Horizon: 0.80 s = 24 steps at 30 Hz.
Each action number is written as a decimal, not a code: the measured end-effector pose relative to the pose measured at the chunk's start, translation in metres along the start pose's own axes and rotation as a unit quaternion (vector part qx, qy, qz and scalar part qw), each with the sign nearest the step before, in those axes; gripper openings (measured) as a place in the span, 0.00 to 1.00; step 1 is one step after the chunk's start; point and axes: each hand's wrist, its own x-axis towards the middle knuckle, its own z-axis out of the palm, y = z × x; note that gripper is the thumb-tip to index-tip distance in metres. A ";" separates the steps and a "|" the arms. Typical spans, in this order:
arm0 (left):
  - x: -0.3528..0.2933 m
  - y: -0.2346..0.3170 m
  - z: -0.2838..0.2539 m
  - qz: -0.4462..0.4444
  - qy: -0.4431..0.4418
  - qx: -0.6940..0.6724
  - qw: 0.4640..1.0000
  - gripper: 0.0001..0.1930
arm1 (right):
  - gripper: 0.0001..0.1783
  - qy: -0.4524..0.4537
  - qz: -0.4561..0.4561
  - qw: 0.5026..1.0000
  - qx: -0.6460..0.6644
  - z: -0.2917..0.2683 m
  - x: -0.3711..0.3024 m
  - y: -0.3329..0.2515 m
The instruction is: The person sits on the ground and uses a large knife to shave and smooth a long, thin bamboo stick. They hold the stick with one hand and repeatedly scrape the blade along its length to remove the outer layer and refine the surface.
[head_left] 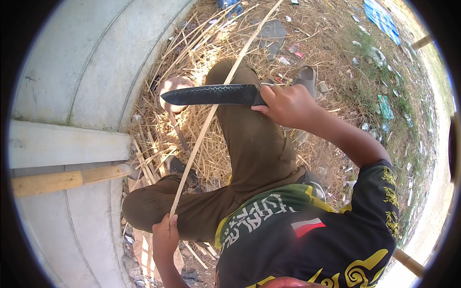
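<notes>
A large dark-bladed knife [211,95] points left, its handle wrapped in the fingers of my right hand [288,106]. The blade lies across a long, pale bamboo strip [199,139]; whether it touches the strip I cannot tell. My left hand [165,235] grips the strip's lower end near my left knee. From there the strip slants up and right over my legs, past the top of the picture. Beneath the blade's tip is a round, brownish block [175,91], partly hidden.
Pale shavings and thin strips [201,48] litter the ground ahead. A concrete wall [77,62] stands close on the left, with a bamboo pole [72,180] against it. At the right are grass, scattered rubbish and a blue checked cloth [382,21]. A grey sandal [306,79] shows beyond my right hand.
</notes>
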 end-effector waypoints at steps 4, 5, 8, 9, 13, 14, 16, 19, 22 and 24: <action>-0.005 -0.003 0.004 0.024 0.023 0.004 0.999 0.20 | 0.25 -0.008 -0.077 0.996 0.038 -0.005 0.001 -0.002; -0.007 -0.004 0.008 0.029 0.020 0.018 0.999 0.20 | 0.26 0.004 -0.041 0.999 0.003 0.002 0.004 0.020; -0.005 -0.002 0.007 0.034 -0.015 0.038 0.999 0.20 | 0.26 -0.073 0.181 0.977 -0.088 0.008 0.031 0.103; 0.002 0.008 0.006 0.022 -0.030 0.019 0.999 0.20 | 0.26 -0.057 0.240 0.968 -0.041 0.014 0.030 0.087; 0.001 0.018 0.011 -0.002 -0.014 -0.016 1.000 0.19 | 0.26 -0.060 0.268 0.961 -0.004 0.011 0.029 0.065; -0.001 0.016 0.011 -0.005 -0.013 -0.017 1.000 0.19 | 0.26 -0.050 0.277 0.960 0.016 0.009 0.025 0.063; 0.000 0.016 0.010 -0.006 -0.020 -0.017 1.000 0.19 | 0.28 -0.030 0.296 0.953 0.056 0.007 0.017 0.060; -0.001 0.019 0.008 -0.001 -0.023 -0.014 1.000 0.18 | 0.29 0.008 0.315 0.891 0.326 0.004 0.021 0.062; -0.001 0.019 0.008 0.001 -0.027 -0.004 1.000 0.18 | 0.29 0.004 0.220 0.958 0.184 -0.011 0.021 0.033; -0.001 0.021 0.007 0.006 -0.025 0.002 1.000 0.18 | 0.29 0.024 0.109 0.990 0.085 -0.004 0.012 0.021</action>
